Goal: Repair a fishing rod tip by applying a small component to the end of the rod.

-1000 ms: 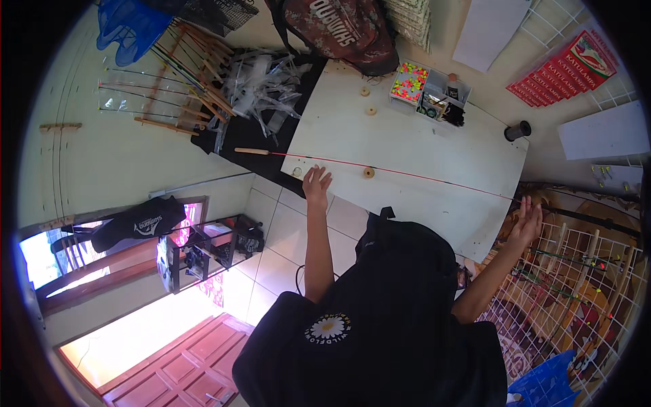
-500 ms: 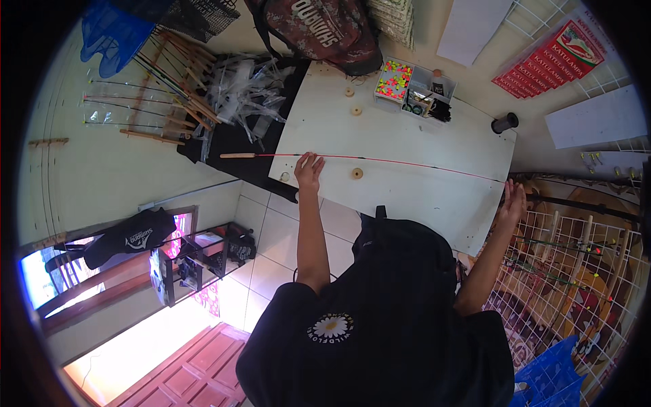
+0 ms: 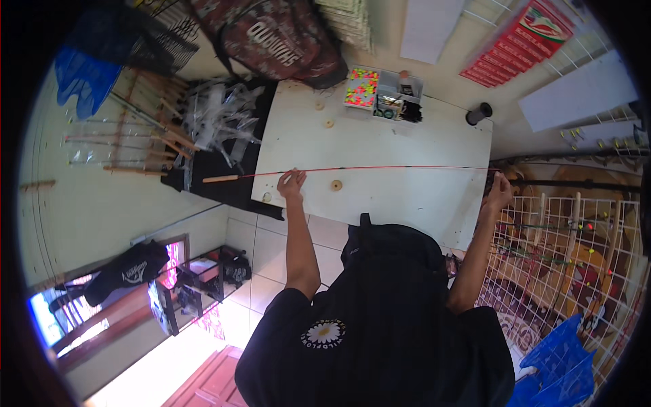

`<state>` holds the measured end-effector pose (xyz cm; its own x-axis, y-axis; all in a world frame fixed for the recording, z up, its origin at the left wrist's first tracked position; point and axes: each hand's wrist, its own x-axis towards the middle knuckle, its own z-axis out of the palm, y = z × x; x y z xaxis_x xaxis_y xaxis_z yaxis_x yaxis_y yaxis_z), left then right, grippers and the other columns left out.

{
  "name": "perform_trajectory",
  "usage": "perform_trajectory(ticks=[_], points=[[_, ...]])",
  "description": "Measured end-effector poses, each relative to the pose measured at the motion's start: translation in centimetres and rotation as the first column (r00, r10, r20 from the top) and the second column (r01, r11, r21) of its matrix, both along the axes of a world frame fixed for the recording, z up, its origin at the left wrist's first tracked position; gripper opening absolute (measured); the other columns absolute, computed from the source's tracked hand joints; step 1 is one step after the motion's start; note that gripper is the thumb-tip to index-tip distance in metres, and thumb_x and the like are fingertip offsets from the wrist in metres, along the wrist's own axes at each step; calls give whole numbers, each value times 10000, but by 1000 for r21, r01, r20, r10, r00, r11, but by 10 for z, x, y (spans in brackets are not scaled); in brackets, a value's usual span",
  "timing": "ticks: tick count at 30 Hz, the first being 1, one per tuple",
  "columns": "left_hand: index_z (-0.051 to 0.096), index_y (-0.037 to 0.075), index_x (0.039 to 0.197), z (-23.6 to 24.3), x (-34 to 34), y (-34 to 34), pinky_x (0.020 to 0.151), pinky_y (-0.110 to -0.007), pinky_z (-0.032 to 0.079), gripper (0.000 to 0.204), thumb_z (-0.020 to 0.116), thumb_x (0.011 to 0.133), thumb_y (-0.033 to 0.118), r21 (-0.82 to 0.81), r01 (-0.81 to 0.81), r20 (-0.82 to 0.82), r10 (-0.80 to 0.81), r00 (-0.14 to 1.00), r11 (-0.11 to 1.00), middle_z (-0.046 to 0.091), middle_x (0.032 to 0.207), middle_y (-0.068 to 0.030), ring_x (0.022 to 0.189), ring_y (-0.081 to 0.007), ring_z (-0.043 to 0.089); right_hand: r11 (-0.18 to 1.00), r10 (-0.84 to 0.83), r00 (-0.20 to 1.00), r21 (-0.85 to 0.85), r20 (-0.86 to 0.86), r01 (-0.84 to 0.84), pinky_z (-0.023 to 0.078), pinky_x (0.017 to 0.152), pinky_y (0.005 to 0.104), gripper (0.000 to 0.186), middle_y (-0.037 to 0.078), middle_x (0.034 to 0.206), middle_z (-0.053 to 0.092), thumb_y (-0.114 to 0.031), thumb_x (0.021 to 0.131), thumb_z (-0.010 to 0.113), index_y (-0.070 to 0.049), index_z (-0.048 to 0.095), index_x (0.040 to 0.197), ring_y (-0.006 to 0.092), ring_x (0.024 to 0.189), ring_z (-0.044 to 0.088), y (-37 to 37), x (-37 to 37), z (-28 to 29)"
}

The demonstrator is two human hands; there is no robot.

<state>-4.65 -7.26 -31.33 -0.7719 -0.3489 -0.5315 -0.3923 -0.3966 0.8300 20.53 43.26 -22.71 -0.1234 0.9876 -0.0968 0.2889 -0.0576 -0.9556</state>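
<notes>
A thin red rod (image 3: 373, 166) with a pale wooden handle (image 3: 220, 178) stretches across the white tabletop (image 3: 420, 203), its handle over the black surface at left. My left hand (image 3: 293, 183) pinches the rod a little right of the handle. My right hand (image 3: 500, 188) has its fingertips closed on the thin end by the table's right edge. A round wooden piece with a hole (image 3: 336, 185) lies just below the rod; similar pieces sit farther back.
A compartment box with bright floats (image 3: 361, 88), a dark spool (image 3: 479, 114) and a camouflage bag (image 3: 264, 44) are at the back. Plastic wrappers (image 3: 220, 125) pile at left beside racked rods (image 3: 135, 139). A wire grid (image 3: 563, 264) holding rods stands at right.
The view has shifted, so the scene sits farther left. The rod, earlier sloping down to the right, now runs nearly level, slightly rising rightward. Both hands' fingers are more bent on it.
</notes>
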Motion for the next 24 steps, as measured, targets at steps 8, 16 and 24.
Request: perform_trajectory(ticks=[8,16,24], points=[[477,-6,926,12,-6,9,576,-406,636,301,747,807,54,-198,137,89,-121,989,971,652,832,-223,654,-323,691,935,234,971,260,50,-239,504,920,335,144,171,1105,667,-86,918,616,40,633,987,247,1005,652,-32,2,53],[542,-33,819,9,-10,6,430,-352,587,322,751,827,211,-337,349,186,-302,935,874,654,722,-188,515,-260,657,853,171,928,421,331,-308,482,839,350,124,80,965,694,-143,909,631,-45,675,971,258,932,642,-70,10,72],[575,11,869,9,-8,-11,498,-339,601,307,714,861,284,-337,425,199,-378,904,840,659,811,-167,571,-256,662,869,98,982,467,161,-163,523,828,309,124,121,991,696,-120,922,619,-8,629,973,198,976,659,-70,22,20]])
